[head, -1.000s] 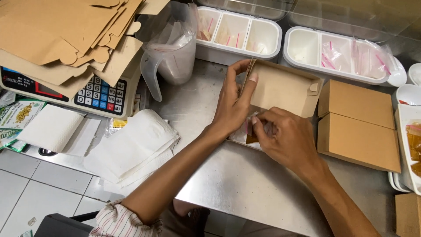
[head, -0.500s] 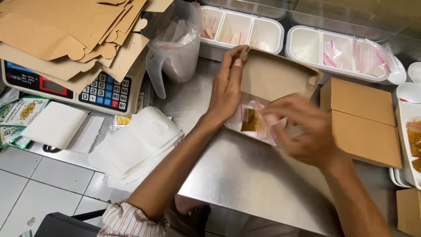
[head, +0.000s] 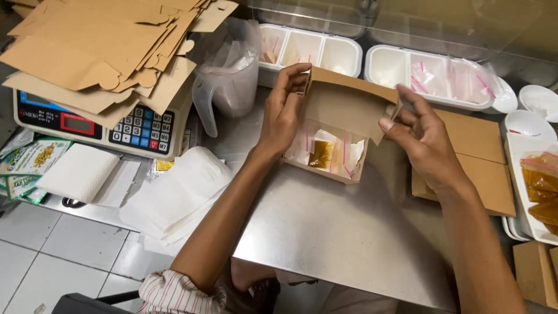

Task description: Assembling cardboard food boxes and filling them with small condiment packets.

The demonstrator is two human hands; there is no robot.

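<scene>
Steel counter (head: 325,232), packing station — stack of flat cardboard blanks (head: 99,46) on a scale (head: 99,125), plastic jug (head: 229,75), white compartment trays (head: 314,49) behind. Head view: left hand (head: 285,110) grips the left wall of an open cardboard box (head: 340,125), fingers curled on it; right hand (head: 424,139) pinches the lid flap's right corner. Small sachets (head: 328,154) already lie inside; lid not yet shut. Closed boxes (head: 476,163) sit just right.

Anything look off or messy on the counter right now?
The flat cardboard sheets are piled askew on the weighing scale, covering its platform and overhanging its keypad. The open box in the left hand and right hand looks intact; nothing spilled.
</scene>
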